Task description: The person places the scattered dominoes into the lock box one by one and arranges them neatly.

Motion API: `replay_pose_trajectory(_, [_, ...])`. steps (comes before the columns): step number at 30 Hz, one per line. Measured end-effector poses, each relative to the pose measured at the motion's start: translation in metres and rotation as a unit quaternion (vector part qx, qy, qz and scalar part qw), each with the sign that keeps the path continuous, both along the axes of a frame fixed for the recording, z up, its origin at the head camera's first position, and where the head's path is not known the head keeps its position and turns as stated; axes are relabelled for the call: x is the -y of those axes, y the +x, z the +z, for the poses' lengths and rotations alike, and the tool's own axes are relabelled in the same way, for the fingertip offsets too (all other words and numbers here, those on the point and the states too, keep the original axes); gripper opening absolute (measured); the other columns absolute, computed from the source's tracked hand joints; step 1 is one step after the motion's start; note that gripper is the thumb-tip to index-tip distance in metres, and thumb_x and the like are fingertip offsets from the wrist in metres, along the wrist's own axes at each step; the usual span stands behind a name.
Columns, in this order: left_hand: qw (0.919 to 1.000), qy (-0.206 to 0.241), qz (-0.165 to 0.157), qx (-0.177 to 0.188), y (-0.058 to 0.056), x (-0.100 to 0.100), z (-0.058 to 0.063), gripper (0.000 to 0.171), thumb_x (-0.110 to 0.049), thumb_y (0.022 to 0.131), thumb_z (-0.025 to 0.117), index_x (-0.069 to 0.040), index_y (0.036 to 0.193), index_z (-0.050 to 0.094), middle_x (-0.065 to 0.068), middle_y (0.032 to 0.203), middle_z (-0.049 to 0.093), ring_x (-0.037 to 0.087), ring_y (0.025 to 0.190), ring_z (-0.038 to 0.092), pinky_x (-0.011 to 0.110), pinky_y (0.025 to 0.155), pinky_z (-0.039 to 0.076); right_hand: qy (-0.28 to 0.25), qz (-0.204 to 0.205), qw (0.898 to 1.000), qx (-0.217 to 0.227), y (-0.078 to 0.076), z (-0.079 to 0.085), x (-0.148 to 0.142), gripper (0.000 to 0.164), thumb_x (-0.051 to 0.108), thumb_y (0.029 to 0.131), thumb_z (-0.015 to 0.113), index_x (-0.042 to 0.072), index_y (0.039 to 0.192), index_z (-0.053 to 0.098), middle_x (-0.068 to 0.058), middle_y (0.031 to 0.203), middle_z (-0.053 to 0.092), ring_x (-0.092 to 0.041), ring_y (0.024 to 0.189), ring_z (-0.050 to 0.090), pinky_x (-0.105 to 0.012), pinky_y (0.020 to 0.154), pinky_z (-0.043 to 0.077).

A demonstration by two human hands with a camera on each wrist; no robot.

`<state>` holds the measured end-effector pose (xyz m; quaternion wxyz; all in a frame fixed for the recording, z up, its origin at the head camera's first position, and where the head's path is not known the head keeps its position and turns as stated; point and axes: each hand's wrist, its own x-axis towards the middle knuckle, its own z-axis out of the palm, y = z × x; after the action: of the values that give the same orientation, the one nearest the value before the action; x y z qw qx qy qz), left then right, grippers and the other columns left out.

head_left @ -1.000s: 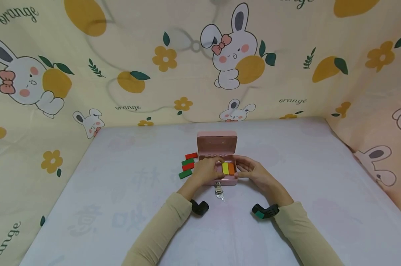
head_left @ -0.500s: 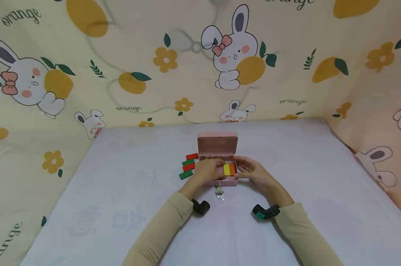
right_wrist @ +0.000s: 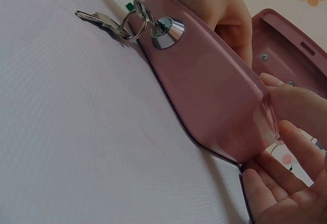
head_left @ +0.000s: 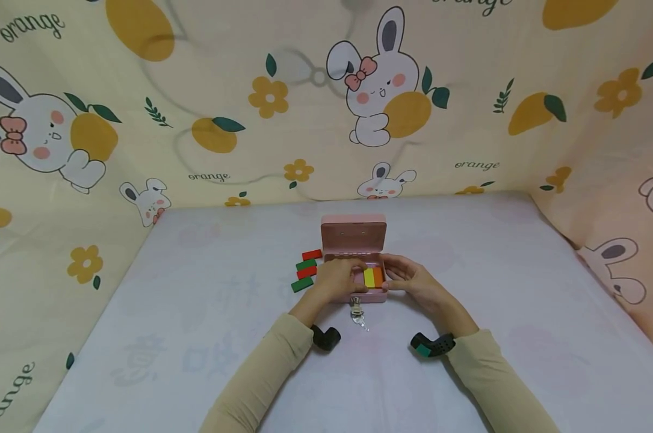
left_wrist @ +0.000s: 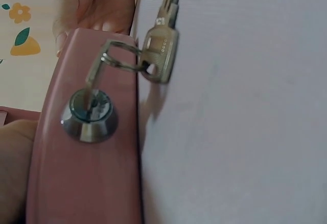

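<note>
A pink metal cash box [head_left: 377, 297] stands on the table with its lid [head_left: 353, 236] raised. Inside, a yellow block [head_left: 369, 278] and an orange block [head_left: 378, 277] lie side by side at the right end. My left hand [head_left: 337, 278] reaches over the box's left part, pinching the yellow block between thumb and fingers at its two ends; the wrist views do not show this grip. At the right end, my right hand [head_left: 415, 281] holds the box wall, thumb near the rim and fingers along the side [right_wrist: 286, 183]. A key sits in the front lock [left_wrist: 91, 112].
Red and green blocks [head_left: 306, 272] lie in a loose column left of the box. Spare keys [left_wrist: 161, 52] hang from a ring at the lock, over the white tabletop [head_left: 223, 337]. Behind rises a patterned cloth [head_left: 304, 138].
The yellow and orange blocks have shifted slightly toward the box's front. Both hands stay almost where they were.
</note>
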<state>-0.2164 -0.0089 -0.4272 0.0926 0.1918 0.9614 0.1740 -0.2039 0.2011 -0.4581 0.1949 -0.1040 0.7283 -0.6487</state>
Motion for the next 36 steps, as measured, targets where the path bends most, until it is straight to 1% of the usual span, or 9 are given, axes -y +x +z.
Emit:
replay_pose_trajectory(3, [1.0000,0.000,-0.001,0.000,0.000,0.000,0.000,0.048,-0.045,0.081,0.074,-0.028,0.125,0.063,-0.002,0.082,0.062,0.014,0.076,0.050,0.022,0.061,0.032,-0.001,-0.002,1.000,0.001,0.000,0.000,0.000,0.068,0.006,0.088,0.066,0.004,0.148,0.033,-0.018,0.157,0.029,-0.036,0.149,0.023,-0.037,0.113,0.026])
replay_pose_trajectory(5, [1.0000,0.000,-0.003,-0.001,0.001,0.001,0.001,0.050,-0.044,0.081,0.074,-0.027,0.126,0.063,-0.003,0.077,0.056,0.014,0.075,0.049,0.022,0.061,0.032,0.006,-0.002,1.000,-0.004,0.000,0.000,0.000,0.068,0.007,0.088,0.066,0.005,0.148,0.033,-0.017,0.157,0.029,-0.036,0.149,0.023,-0.038,0.114,0.025])
replay_pose_trajectory(9, [1.0000,0.002,-0.006,0.001,0.001,0.001,0.002,0.052,-0.044,0.081,0.074,-0.026,0.128,0.062,-0.003,0.079,0.057,0.014,0.076,0.049,0.023,0.063,0.034,0.015,-0.001,1.000,-0.009,0.001,0.000,0.000,0.067,0.010,0.089,0.066,0.006,0.148,0.034,-0.017,0.157,0.029,-0.037,0.148,0.024,-0.043,0.115,0.025])
replay_pose_trajectory(12, [1.0000,0.005,-0.007,0.002,0.001,0.002,0.003,0.051,-0.044,0.080,0.074,-0.026,0.127,0.062,-0.002,0.084,0.061,0.014,0.078,0.050,0.024,0.064,0.035,0.013,-0.002,1.000,-0.006,0.000,0.000,0.001,0.067,0.010,0.089,0.067,0.007,0.148,0.034,-0.016,0.157,0.029,-0.036,0.149,0.024,-0.041,0.115,0.025])
replay_pose_trajectory(16, [0.9996,0.026,-0.007,0.012,0.001,0.004,0.005,0.049,-0.042,0.081,0.075,-0.026,0.126,0.063,-0.001,0.087,0.063,0.014,0.079,0.050,0.023,0.064,0.035,-0.005,0.001,1.000,0.000,-0.001,-0.001,0.001,0.070,0.009,0.088,0.068,0.004,0.148,0.033,-0.017,0.158,0.028,-0.035,0.149,0.023,-0.030,0.112,0.030])
replay_pose_trajectory(20, [0.9977,0.061,-0.005,0.029,0.000,0.005,0.007,0.046,-0.038,0.081,0.075,-0.025,0.124,0.064,0.000,0.081,0.059,0.014,0.075,0.049,0.023,0.061,0.034,-0.021,0.005,1.000,0.000,-0.002,-0.002,0.000,0.072,0.009,0.087,0.069,0.001,0.148,0.031,-0.020,0.157,0.027,-0.036,0.149,0.022,-0.017,0.107,0.034])
replay_pose_trajectory(23, [0.9956,0.084,-0.005,0.040,0.001,0.006,0.009,0.045,-0.036,0.081,0.075,-0.024,0.123,0.064,-0.001,0.075,0.054,0.013,0.072,0.047,0.022,0.059,0.033,-0.025,0.005,1.000,-0.002,-0.002,-0.002,0.000,0.072,0.010,0.087,0.069,0.000,0.147,0.032,-0.021,0.157,0.027,-0.037,0.148,0.022,-0.013,0.105,0.035])
replay_pose_trajectory(29, [0.9922,0.115,-0.010,0.048,0.002,0.008,0.010,0.041,-0.031,0.083,0.074,-0.020,0.122,0.065,-0.003,0.069,0.049,0.012,0.068,0.046,0.021,0.057,0.032,-0.026,0.009,1.000,-0.007,-0.002,-0.001,0.000,0.070,0.009,0.088,0.068,-0.001,0.147,0.031,-0.023,0.157,0.026,-0.038,0.148,0.021,-0.013,0.105,0.036])
replay_pose_trajectory(36, [0.9899,0.135,-0.018,0.040,0.005,0.009,0.012,0.038,-0.030,0.085,0.073,-0.019,0.121,0.066,-0.001,0.070,0.049,0.013,0.069,0.045,0.020,0.058,0.032,-0.002,0.001,1.000,0.000,0.000,0.000,0.000,0.072,0.010,0.087,0.069,0.000,0.148,0.031,-0.022,0.157,0.026,-0.039,0.148,0.022,-0.029,0.110,0.031])
